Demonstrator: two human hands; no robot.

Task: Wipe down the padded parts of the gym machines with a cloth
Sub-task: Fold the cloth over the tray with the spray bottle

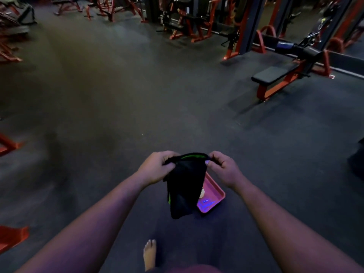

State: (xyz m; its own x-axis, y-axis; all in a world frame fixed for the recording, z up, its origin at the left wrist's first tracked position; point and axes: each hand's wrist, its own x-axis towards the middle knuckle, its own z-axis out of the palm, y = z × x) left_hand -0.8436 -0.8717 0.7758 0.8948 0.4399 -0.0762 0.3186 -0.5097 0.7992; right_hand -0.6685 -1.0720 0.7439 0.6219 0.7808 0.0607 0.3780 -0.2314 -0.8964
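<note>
A black cloth [184, 186] with a green edge hangs in front of me, held up by its top edge. My left hand [157, 166] pinches the cloth's left corner and my right hand [222, 166] pinches its right corner. The cloth drapes down between my forearms. A bench with a black padded seat [269, 74] on a red frame stands at the right, well beyond my hands.
A pink tray [213, 196] lies on the dark rubber floor, partly hidden behind the cloth, with a small pale object in it. My bare foot [149, 253] shows at the bottom. Red-framed machines [187, 22] line the back and the left edge.
</note>
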